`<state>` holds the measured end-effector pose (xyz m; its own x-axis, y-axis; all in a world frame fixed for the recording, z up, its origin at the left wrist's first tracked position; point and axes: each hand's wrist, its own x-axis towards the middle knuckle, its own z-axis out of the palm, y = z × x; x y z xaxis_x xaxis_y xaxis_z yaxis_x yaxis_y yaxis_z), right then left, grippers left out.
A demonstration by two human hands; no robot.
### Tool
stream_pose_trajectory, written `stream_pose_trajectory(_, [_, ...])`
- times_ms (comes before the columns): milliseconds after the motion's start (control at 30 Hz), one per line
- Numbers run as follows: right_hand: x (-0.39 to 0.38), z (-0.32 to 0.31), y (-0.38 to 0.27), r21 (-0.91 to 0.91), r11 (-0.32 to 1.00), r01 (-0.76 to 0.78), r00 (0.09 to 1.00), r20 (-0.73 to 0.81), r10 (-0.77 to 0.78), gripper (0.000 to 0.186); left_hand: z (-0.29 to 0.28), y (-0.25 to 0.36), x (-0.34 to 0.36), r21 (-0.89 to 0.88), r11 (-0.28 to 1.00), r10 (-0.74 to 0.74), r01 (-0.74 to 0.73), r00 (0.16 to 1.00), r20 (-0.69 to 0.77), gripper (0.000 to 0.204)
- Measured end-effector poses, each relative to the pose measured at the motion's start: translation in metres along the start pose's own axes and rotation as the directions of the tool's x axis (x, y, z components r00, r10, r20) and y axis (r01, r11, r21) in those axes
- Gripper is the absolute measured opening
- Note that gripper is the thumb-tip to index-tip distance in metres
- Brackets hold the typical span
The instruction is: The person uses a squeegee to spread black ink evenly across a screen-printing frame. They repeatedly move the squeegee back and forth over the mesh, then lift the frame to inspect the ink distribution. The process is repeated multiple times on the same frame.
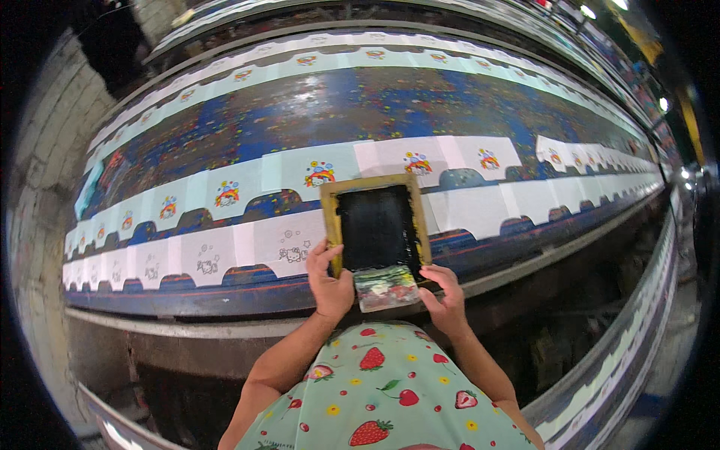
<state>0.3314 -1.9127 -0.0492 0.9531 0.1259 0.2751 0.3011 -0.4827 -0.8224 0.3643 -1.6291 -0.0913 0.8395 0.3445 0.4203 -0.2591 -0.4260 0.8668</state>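
A yellow-edged screen frame [375, 219] with black ink across its mesh lies over the near row of white fabric pieces [466, 210]. A paint-smeared squeegee [385, 289] rests across its lower end. My left hand [331, 283] grips the frame at the lower left, fingers curled round the edge. My right hand [444, 298] is at the lower right corner, fingers bent onto the frame and beside the squeegee. Left of the frame, pale pink pieces carry grey outline cartoon prints [292, 255]. The row behind has coloured rainbow prints [319, 174].
The long printing table [300, 112] is speckled blue and dark, with further printed rows [375, 55] at its far side. Its near rail [180, 328] runs below my arms. Another bench [615, 356] with white pieces curves along the right. A block wall [37, 172] stands at the left.
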Motion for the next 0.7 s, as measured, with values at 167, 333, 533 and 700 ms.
stream_pose_trajectory(167, [0.004, -0.035, 0.017, -0.009, 0.999, -0.050, 0.996, 0.072, 0.051, 0.035, 0.034, 0.013, -0.008, 0.011, 0.998, -0.057, 0.057, 0.998, -0.007, 0.060])
stream_pose_trajectory(333, [0.008, -0.040, 0.012, -0.135, 0.981, 0.140, 0.990, -0.007, -0.142, 0.025, 0.044, 0.019, -0.011, -0.013, 0.995, -0.096, 0.096, 0.995, 0.005, 0.057])
stream_pose_trajectory(533, [0.025, -0.029, -0.002, -0.135, 0.877, 0.462, 0.878, 0.212, -0.430, 0.027, 0.045, 0.010, -0.011, -0.017, 0.990, -0.142, 0.142, 0.990, 0.026, 0.055])
stream_pose_trajectory(700, [0.042, -0.028, -0.023, -0.297, 0.803, 0.517, 0.798, 0.506, -0.327, 0.050, 0.049, 0.006, -0.014, -0.022, 0.984, -0.176, 0.177, 0.984, 0.018, 0.054])
